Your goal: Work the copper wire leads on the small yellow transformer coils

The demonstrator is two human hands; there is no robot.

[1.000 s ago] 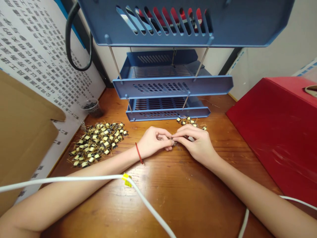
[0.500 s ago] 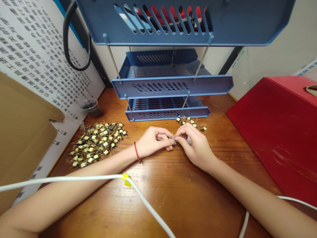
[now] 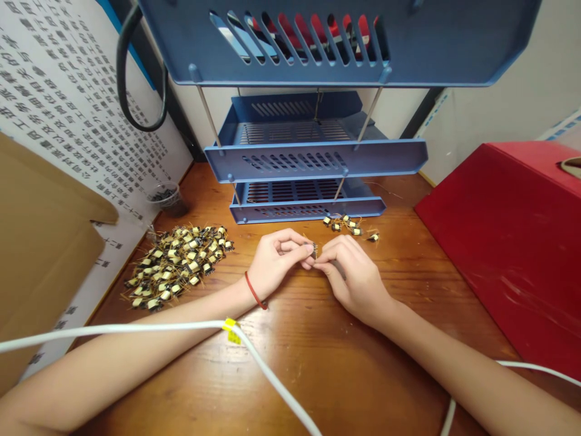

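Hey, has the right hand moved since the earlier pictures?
Yes. The right hand has drawn slightly back toward the person, farther from the front edge of the lowest blue tray.

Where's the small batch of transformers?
Head view: the small batch of transformers lies on the wooden desk, just beyond the right hand, by the blue tray rack's bottom tier.

At centre, the small wired component is largely hidden by the left hand and right hand. At 12 o'clock, the top edge cuts off the blue slotted tray, and the red items behind its slots cannot be identified.
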